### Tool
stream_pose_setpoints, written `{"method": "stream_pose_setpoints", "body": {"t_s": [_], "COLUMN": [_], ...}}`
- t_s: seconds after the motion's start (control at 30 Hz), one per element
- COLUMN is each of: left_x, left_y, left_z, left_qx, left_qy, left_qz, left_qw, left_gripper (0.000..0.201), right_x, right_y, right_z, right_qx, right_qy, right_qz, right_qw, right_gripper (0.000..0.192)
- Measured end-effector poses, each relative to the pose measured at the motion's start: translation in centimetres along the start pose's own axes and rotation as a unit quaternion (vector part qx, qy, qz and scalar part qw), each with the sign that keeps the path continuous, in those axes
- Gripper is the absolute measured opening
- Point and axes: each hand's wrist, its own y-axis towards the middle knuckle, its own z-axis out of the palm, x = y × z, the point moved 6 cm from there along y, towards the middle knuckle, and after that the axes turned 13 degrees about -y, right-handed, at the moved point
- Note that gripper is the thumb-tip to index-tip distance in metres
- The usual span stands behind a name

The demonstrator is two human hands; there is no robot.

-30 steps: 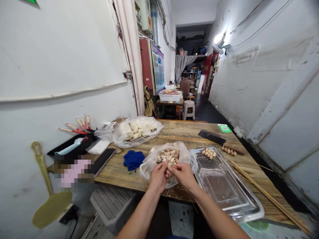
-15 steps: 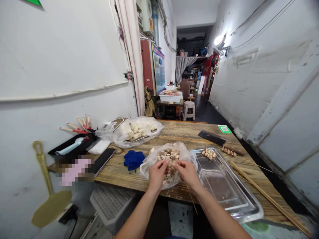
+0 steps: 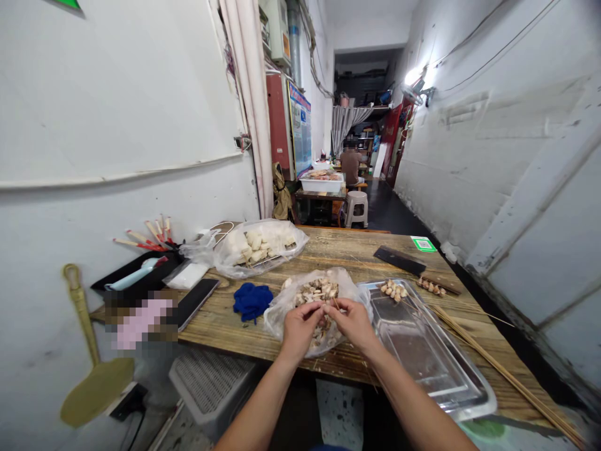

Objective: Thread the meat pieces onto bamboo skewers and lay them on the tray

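Threading goes best if the left hand [image 3: 300, 326] keeps its pinched piece steady over the bag of pieces [image 3: 314, 300] on the bench [image 3: 225, 326] while the right hand [image 3: 352, 322], closed on a thin skewer [image 3: 336, 304], pushes straight through.

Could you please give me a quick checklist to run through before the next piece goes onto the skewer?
1. Both hands meet over the bag: left hand and right hand are together above it. Ok.
2. Skewer in the right hand's grip: a thin stick tip shows there. Ok.
3. Piece held by the left hand: hidden by fingers. Cannot tell.
4. Pieces left in the bag: plenty. Ok.
5. Tray beside the right hand has bare room. Ok.
6. Spare sticks lie right of the tray. Ok.
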Motion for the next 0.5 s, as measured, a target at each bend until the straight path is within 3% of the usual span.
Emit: {"method": "stream_pose_setpoints", "body": {"t_s": [0.13, 0.3, 0.5], "left_x": [-0.1, 0.0, 0.4], "left_y": [-0.1, -0.3, -0.2], "left_z": [-0.2, 0.0, 0.3], "left_qx": [0.006, 0.022, 0.026], "left_qy": [0.049, 0.044, -0.066], "left_qz": [0.034, 0.026, -0.031], "left_qw": [0.998, 0.998, 0.997], "left_gripper": [0.026, 0.027, 0.027], "right_x": [0.3, 0.0, -1.4], "right_y": [-0.2, -0.2, 0.2], "right_z": [-0.1, -0.2, 0.3], "right_qx": [-0.015, -0.046, -0.023], "right_qy": [-0.047, -0.102, -0.018], "right_qz": [-0.026, -0.045, 0.017], "right_qw": [0.998, 0.993, 0.999], "right_gripper": [0.027, 0.028, 0.026]}}
